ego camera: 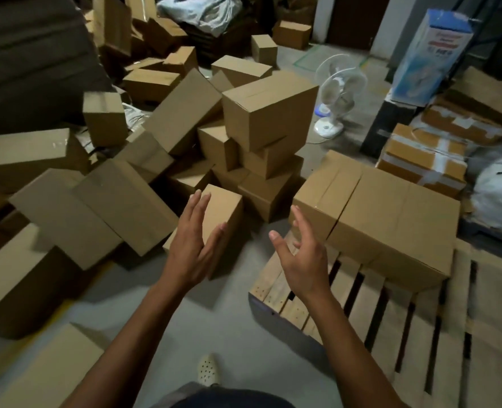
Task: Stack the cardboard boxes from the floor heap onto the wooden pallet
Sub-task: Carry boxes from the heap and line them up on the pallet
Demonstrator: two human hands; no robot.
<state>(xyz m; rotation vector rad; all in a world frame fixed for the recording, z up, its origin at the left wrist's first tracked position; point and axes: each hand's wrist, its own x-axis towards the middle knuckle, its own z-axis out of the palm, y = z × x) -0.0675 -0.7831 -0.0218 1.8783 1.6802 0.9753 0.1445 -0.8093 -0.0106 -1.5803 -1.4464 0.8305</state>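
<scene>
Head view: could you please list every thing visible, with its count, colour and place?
Plain brown cardboard boxes of the floor heap: many, brown, left and centre.
Brown cardboard boxes on the pallet: at least two, brown, its far end.
Slatted wooden pallet: one, pale wood, lower right.
White table fan: one, white, floor behind heap.
Tall blue and white carton: one, upper right.
Taped brown parcels: at least two, beyond pallet.
Left hand: open, before a small heap box.
Right hand: open, over pallet corner.
</scene>
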